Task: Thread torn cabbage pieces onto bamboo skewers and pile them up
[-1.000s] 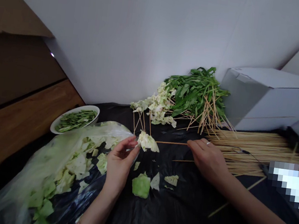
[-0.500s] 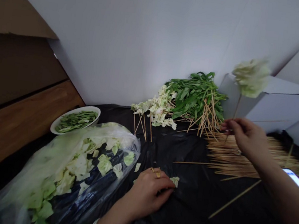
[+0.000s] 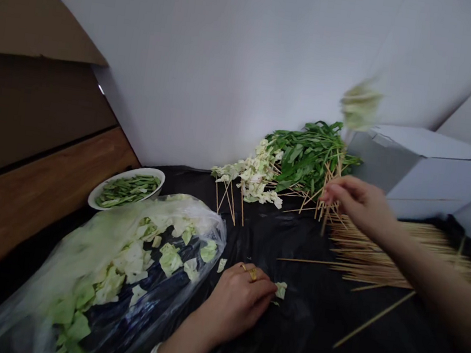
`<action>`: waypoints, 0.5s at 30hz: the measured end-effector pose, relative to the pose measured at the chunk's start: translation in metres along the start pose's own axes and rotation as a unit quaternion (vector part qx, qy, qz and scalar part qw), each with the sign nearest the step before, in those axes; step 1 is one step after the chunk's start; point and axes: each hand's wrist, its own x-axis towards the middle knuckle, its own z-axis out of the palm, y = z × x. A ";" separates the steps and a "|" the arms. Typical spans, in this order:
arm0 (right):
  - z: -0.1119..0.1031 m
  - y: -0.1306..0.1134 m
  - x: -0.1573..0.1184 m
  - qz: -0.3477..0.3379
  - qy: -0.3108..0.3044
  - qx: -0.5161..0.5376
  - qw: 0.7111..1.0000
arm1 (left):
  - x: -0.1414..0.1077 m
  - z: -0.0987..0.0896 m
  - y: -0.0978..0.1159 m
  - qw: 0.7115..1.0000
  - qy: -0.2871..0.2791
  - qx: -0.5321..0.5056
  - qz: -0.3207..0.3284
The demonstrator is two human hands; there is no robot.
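Our right hand (image 3: 349, 200) pinches an upright skewer (image 3: 326, 217) above the table, its cabbage (image 3: 361, 105) a pale green, ruffled clump blurred at the top, against the white wall (image 3: 240, 73). Our left hand (image 3: 241, 296) lies low on the black sheet (image 3: 295, 346), fingers curled by a cabbage scrap (image 3: 281, 289); whether it grips anything, we cannot tell.

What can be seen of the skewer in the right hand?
The skewer is thin, light brown and looks wooden. It is held up, nearly vertical, in the fingers of the right hand. Pale green leaf, blurred, is bunched at its top, against the wall. Piled greens behind make its shaft hard to trace.
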 end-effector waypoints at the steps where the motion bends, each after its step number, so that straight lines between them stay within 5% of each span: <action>1: 0.014 -0.015 0.002 0.000 -0.045 0.019 0.999 | 0.000 0.000 0.000 1.000 0.002 0.003 0.003; 7: 0.121 -0.067 0.017 0.085 -0.242 0.130 0.958 | 0.000 -0.003 -0.002 0.999 0.001 0.033 0.008; 11: 0.183 -0.067 0.034 0.160 -0.312 0.126 0.928 | -0.002 -0.003 -0.004 0.998 -0.001 0.057 0.006; 15: 0.215 -0.062 0.049 0.201 -0.333 0.114 0.914 | -0.002 -0.004 -0.004 0.998 -0.002 0.068 0.004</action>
